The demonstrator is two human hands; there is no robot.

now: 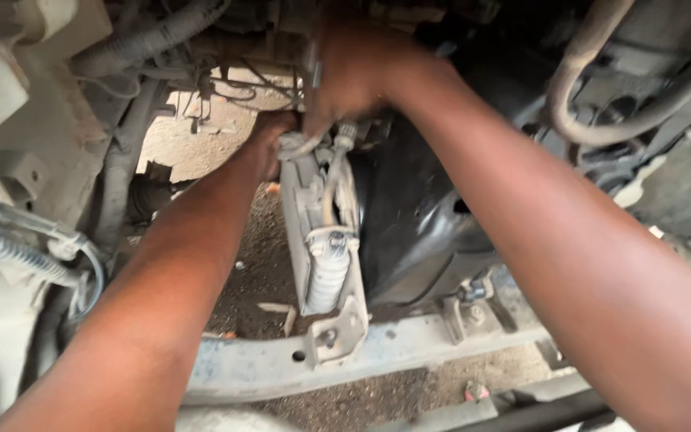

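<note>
While both hands meet at its top, left hand [269,144] and right hand [353,76] gripping upright grey bracket [317,240], long axis vertical

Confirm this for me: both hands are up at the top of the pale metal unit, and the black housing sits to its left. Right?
Not quite. In the head view the black housing sits to the right of the pale metal unit. Left hand and right hand are at its top.
</note>
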